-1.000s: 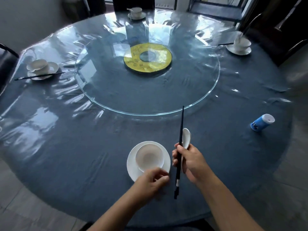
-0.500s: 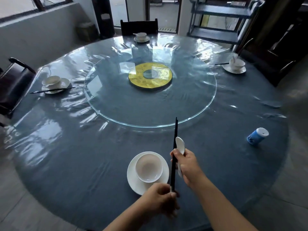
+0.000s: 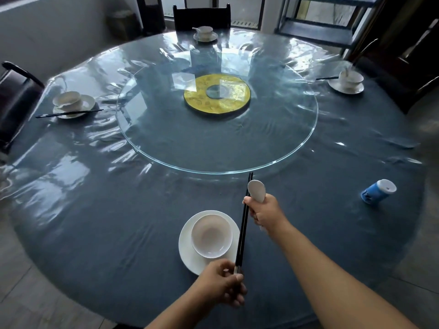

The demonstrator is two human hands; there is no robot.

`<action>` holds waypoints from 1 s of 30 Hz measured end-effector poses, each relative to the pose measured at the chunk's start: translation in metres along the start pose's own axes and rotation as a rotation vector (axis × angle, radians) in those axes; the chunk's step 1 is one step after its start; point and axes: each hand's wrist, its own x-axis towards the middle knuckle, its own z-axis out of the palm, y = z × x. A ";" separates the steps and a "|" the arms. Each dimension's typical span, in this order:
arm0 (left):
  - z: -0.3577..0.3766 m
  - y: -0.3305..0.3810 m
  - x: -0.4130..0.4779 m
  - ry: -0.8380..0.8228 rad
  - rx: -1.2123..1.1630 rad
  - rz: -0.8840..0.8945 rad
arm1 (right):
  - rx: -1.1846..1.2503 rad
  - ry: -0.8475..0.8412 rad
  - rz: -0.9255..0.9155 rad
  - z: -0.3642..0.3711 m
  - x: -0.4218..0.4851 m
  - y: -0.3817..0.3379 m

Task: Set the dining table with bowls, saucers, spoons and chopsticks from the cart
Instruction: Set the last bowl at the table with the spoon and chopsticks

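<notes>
A white bowl (image 3: 212, 235) sits on a white saucer (image 3: 187, 255) at the near edge of the round table (image 3: 107, 210). Just right of them a pair of black chopsticks (image 3: 243, 222) points away from me. My left hand (image 3: 221, 282) pinches their near end. My right hand (image 3: 266, 213) grips them higher up and also holds a white spoon (image 3: 256, 191), bowl end up.
Three laid place settings stand at the left (image 3: 71, 103), far (image 3: 205, 34) and right (image 3: 349, 81) edges. A glass turntable (image 3: 166, 148) with a yellow disc (image 3: 217, 95) fills the middle. A blue canister (image 3: 377, 191) lies at the right. Dark chairs ring the table.
My left hand left the saucer's rim and took hold of the near end of the chopsticks. My right hand stayed beside the bowl with chopsticks and spoon.
</notes>
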 end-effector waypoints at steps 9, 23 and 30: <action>0.005 -0.026 0.013 0.110 -0.062 -0.078 | -0.219 -0.008 0.118 0.009 0.044 0.050; 0.002 -0.057 0.023 0.263 -0.126 -0.135 | -0.519 -0.007 0.023 0.030 0.045 0.064; 0.003 -0.060 0.025 0.294 -0.098 -0.131 | -0.563 -0.010 -0.014 0.030 0.039 0.061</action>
